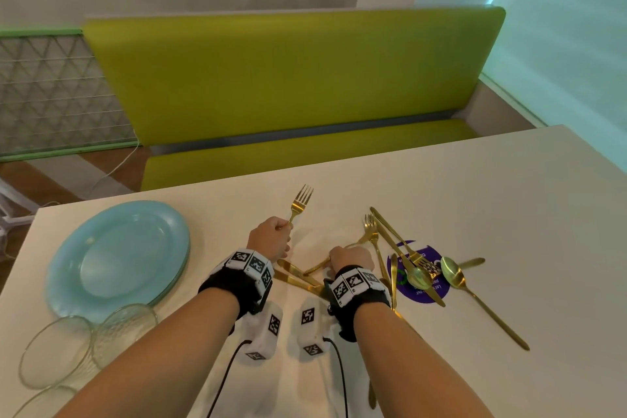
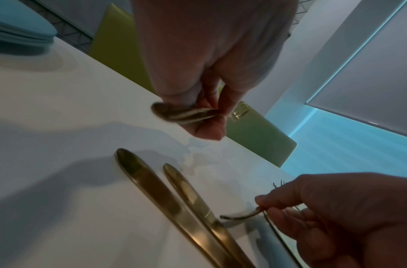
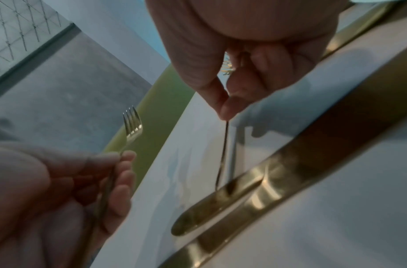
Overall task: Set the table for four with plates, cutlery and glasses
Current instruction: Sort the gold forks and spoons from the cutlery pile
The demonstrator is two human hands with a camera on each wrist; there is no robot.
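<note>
Two gold forks are off the tabletop, one clamped by its handle in the left hand, one pinched mid-handle by the right hand's fingers; thin, stiff, slick metal, best gripped at the handle.

bare table beyond, cutlery pile right, plates left

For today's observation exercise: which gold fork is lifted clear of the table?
The fork gripped in the left hand, tines up; the other forks touch the table.
</note>
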